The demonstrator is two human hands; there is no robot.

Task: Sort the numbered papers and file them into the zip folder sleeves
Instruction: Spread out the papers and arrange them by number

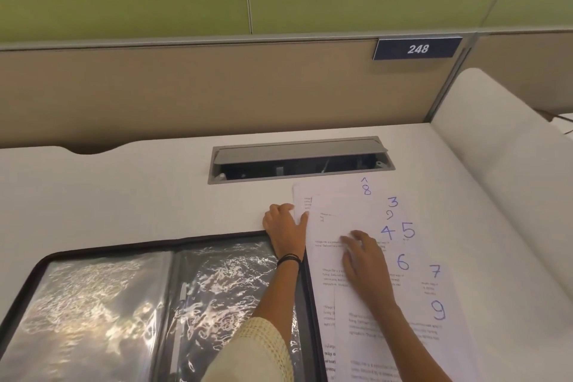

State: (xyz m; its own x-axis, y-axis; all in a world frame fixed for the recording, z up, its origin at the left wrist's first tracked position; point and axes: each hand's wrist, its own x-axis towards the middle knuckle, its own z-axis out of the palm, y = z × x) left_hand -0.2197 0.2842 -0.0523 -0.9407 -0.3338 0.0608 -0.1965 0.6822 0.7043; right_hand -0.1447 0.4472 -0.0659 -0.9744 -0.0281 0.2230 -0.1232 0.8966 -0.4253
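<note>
1. A cubicle is shown, with green padded wall panels, a tan partition bearing a number plate [417,48] marked 248, and a white counter [124,195] with a half-open cable hatch [297,152] set into it at 12 o'clock.
2. A black zip folder [155,242] is laid open at 7 o'clock. Its clear sleeves [102,304] face up and appear unfilled, though glare hides much, so the filing is judged not yet begun.
3. The numbered papers [403,298] are spread at 4 o'clock, just beside the folder's right edge. They are fanned so that the handwritten corner numbers 8, 3, 4, 5, 6, 7 and 9 can be read together; another mark under the 3 cannot be read with certainty. The fan is presumably kept so that the order can be checked.
4. The left hand [285,229] is reached across the folder's top right corner to the fan's left edge at 10 o'clock of the sheets. Its grip looks closed on that edge, with the thumb laid on top and the fingers curled alongside; whether they pass beneath cannot be told.
5. The right hand [362,260] is laid flat on the middle sheets, fingers straight and spread, with nothing grasped. The sheets are probably pinned this way so they do not slide while one is drawn out.
6. The sorting step is judged to be in hand.
</note>
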